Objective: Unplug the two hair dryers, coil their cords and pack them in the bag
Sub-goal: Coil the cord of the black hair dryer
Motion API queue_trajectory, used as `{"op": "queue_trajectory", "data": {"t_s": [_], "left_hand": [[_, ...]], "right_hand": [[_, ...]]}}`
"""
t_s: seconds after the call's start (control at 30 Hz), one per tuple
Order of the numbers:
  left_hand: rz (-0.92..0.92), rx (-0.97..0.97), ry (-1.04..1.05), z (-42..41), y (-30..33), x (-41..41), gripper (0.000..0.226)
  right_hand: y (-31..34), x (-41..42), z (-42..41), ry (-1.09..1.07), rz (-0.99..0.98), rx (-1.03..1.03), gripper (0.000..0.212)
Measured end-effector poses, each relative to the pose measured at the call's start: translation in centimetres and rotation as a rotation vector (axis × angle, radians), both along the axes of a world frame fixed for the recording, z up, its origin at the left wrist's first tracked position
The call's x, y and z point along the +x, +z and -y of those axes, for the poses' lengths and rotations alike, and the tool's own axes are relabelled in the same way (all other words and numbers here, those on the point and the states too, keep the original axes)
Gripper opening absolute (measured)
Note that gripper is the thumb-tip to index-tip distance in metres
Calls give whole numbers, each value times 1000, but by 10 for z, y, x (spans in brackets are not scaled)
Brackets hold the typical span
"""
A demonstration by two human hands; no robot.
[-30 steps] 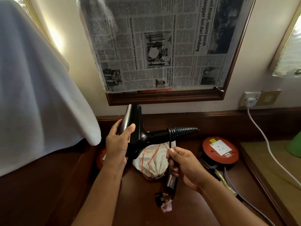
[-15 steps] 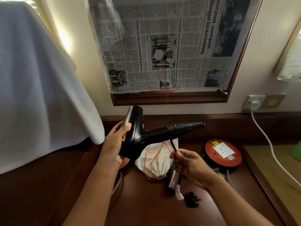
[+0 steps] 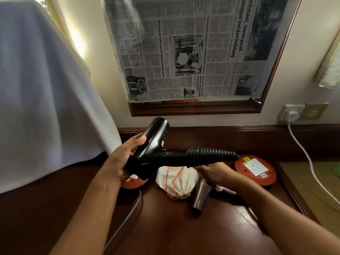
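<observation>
Black hair dryer (image 3: pixel 152 153) is off the table (image 3: pixel 184 232), cord wound tight round its handle as a ribbed coil (image 3: pixel 211 156). Left hand (image 3: pixel 125 159) is clamped on the dryer's barrel end. Right hand (image 3: pixel 213 172) sits just under the coil's far end; whether its fingers are pinched on the cord tail there I cannot tell.

Judged progress: this dryer looks unplugged and nearly coiled. Second dryer (image 3: pixel 201 196), mauve-grey, lies on the table directly below the right hand; its cord is hidden. Drawstring bag (image 3: pixel 176 183) lies below the held dryer, between the two hands, mouth cinched, nothing packed that I can see. Left to do: open bag, load both
</observation>
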State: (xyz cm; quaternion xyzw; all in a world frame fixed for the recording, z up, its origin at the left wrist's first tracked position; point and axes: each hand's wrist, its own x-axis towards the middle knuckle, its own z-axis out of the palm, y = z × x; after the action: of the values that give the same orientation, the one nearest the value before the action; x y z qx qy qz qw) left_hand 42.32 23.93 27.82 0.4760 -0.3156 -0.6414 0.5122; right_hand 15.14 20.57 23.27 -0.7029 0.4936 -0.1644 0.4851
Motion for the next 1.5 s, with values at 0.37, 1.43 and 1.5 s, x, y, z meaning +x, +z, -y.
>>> {"op": "queue_trajectory", "data": {"t_s": [0.37, 1.43, 1.5], "left_hand": [[242, -31, -255, 4, -4, 2, 69], [861, -340, 416, -9, -28, -48, 67], [803, -337, 444, -9, -32, -50, 67]], "right_hand": [[47, -17, 40, 336, 50, 183, 12], [13, 17, -7, -183, 229, 543, 12], [2, 21, -15, -196, 322, 579, 23]]}}
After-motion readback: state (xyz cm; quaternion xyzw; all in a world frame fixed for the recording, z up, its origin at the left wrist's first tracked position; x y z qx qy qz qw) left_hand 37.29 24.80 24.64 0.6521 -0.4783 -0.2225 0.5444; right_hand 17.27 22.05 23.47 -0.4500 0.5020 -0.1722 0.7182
